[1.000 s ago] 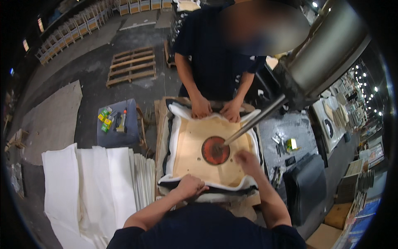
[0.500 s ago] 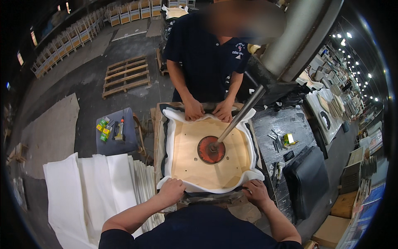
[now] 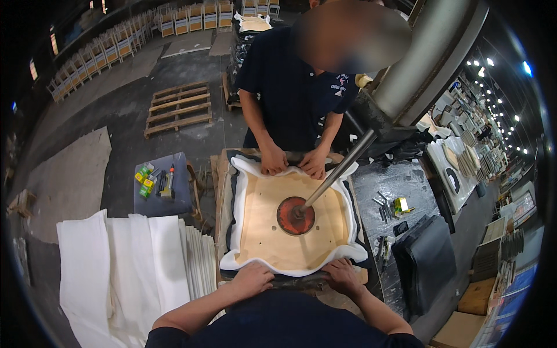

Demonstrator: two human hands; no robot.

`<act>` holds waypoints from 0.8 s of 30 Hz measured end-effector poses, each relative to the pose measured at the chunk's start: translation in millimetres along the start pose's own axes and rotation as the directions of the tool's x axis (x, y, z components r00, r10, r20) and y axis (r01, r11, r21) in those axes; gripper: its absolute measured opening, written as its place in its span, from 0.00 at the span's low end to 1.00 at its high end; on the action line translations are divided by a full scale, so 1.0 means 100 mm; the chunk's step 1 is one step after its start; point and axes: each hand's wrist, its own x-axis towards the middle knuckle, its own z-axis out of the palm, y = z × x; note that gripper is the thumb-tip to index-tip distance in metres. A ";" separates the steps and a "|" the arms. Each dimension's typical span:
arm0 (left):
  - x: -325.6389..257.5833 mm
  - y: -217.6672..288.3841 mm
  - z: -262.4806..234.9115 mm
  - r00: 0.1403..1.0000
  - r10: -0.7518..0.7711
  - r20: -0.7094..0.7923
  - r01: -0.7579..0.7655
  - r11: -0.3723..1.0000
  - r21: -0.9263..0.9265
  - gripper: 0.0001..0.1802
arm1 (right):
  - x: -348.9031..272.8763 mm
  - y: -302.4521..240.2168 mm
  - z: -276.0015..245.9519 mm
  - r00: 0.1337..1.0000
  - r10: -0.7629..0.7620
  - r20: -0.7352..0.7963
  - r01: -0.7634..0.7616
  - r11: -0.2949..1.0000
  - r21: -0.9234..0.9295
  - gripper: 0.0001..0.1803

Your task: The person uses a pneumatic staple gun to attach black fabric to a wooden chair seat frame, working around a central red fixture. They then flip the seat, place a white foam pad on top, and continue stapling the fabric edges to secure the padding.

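Observation:
A pale wooden seat panel lies flat, ringed by white padding with a dark cover showing outside it. A round red-brown press disc on a slanting metal rod rests on the panel's middle. My left hand is at the near edge, left of centre, fingers curled on the dark cover just outside the padding. On the right of that same edge, my right hand has its fingers closed at the cover; the fingertips are partly hidden. Opposite, a co-worker's two hands grip the far edge.
White padding sheets are stacked at the left. Behind them a grey stool carries a tool and small boxes. On the right, a plastic-covered table holds metal pieces, a small box and black sheets. A pallet lies on the floor.
Both my hands have moved inward along the near edge, from the corners toward the middle. The co-worker's hands stay at the far edge. The view has shifted slightly.

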 end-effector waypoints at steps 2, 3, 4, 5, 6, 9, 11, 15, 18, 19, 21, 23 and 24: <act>0.01 -0.01 0.02 0.999 -0.026 0.026 0.025 0.999 0.028 0.17 | 0.04 0.04 0.01 1.000 0.008 0.024 -0.008 1.000 0.012 0.14; 0.00 -0.01 0.03 0.998 -0.044 0.033 0.043 0.998 0.048 0.18 | 0.01 0.08 0.06 0.999 0.016 0.042 -0.017 1.000 0.021 0.13; 0.00 -0.01 0.03 0.997 -0.061 0.040 0.058 0.996 0.069 0.18 | 0.01 0.14 0.10 0.996 0.041 0.083 -0.037 0.998 -0.047 0.12; -0.01 -0.01 0.05 0.996 -0.084 0.003 0.084 0.995 0.062 0.16 | 0.01 0.19 0.10 0.997 0.011 0.080 -0.008 0.999 -0.041 0.12; -0.01 -0.04 0.07 0.994 -0.107 -0.010 0.107 0.992 0.059 0.14 | -0.08 0.31 0.16 0.996 -0.022 0.091 0.038 0.983 -0.179 0.13; -0.18 -0.04 -0.01 0.979 -0.199 -0.051 0.201 0.979 0.043 0.12 | -0.10 0.53 0.15 0.992 -0.020 0.124 0.035 0.993 -0.116 0.10; -0.29 0.00 -0.10 0.973 -0.198 -0.120 0.208 0.974 0.085 0.10 | -0.10 0.53 0.05 0.997 0.073 0.001 -0.073 0.996 -0.058 0.10; -0.40 -0.07 -0.17 0.970 -0.201 -0.135 0.215 0.972 0.096 0.10 | -0.14 0.65 -0.08 1.000 0.029 0.000 -0.029 0.995 -0.093 0.09; -0.36 -0.12 -0.20 0.970 -0.218 -0.107 0.228 0.970 0.085 0.09 | -0.16 0.71 -0.08 0.999 0.039 -0.004 -0.039 0.994 -0.103 0.08; -0.32 -0.13 -0.20 0.973 -0.207 -0.104 0.218 0.970 0.106 0.11 | -0.18 0.74 -0.07 0.999 0.049 -0.006 -0.049 0.993 -0.107 0.07; -0.24 -0.10 -0.20 0.973 -0.212 -0.097 0.225 0.962 0.156 0.16 | -0.12 0.71 -0.04 0.998 0.055 -0.037 -0.059 0.991 -0.120 0.07; -0.08 -0.06 -0.18 0.978 -0.174 -0.111 0.194 0.959 0.205 0.19 | -0.08 0.68 -0.01 0.995 0.082 -0.051 -0.089 0.985 -0.149 0.08; -0.01 -0.02 -0.14 0.981 -0.154 -0.121 0.178 0.957 0.228 0.21 | -0.04 0.69 -0.01 0.994 0.047 -0.096 -0.058 0.991 -0.123 0.09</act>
